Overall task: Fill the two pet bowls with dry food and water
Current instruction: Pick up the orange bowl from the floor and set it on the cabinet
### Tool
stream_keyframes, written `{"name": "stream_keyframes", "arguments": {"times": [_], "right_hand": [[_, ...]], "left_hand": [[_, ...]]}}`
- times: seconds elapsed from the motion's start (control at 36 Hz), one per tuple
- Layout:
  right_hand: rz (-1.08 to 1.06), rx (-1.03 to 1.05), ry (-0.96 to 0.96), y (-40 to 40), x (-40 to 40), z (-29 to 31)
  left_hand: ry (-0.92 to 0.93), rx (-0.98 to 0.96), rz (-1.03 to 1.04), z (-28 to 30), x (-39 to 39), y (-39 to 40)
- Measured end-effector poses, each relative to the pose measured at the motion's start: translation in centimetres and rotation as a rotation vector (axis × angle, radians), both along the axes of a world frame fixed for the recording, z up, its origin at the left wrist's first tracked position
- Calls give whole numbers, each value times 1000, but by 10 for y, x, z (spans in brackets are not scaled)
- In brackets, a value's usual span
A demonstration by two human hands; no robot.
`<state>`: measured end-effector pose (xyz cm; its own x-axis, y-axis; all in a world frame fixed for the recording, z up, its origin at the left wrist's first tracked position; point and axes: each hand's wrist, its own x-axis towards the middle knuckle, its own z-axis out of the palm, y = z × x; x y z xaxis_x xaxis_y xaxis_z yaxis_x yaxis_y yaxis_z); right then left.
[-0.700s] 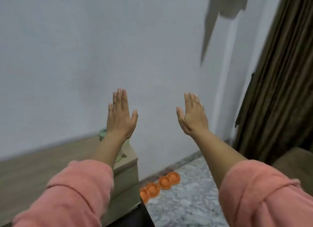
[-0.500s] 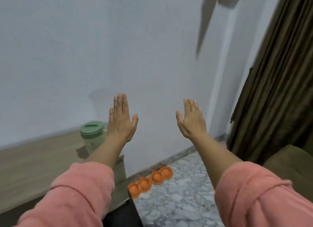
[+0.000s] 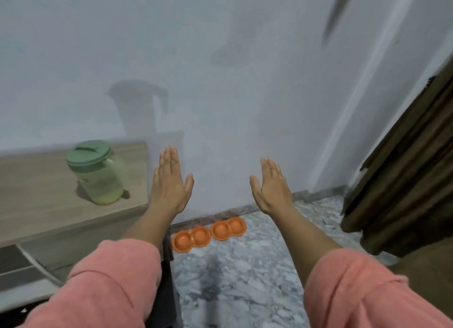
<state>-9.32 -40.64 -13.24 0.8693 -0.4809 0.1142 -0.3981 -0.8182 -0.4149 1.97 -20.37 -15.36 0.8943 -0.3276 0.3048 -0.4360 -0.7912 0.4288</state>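
Loose salmon-pink sleeves point(image 3: 117, 281) pushed up, forearms bare.

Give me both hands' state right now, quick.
Left hand: open, flat, holding nothing.
Right hand: open, flat, holding nothing.

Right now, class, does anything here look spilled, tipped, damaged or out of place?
Nothing stands out. The lidded green jug stands upright on the wooden top; both orange double bowls lie flat on the floor, with no visible spill.
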Motion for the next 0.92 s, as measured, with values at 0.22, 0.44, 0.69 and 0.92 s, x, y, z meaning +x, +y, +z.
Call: {"name": "stream_keyframes", "arguments": {"times": [0.22,0.44,0.69,0.92], "right_hand": [[60,74,80,-33,81,-52],[62,201,172,-71,180,-124],[72,335,325,-94,242,-260],[165,363,413,-107,291,-475]], "left_hand": [[106,23,53,-54,69,-30],[220,18,102,-134,164,-74],[379,2,177,-266,210,-99],[553,28,302,-475,245,-123]]}}
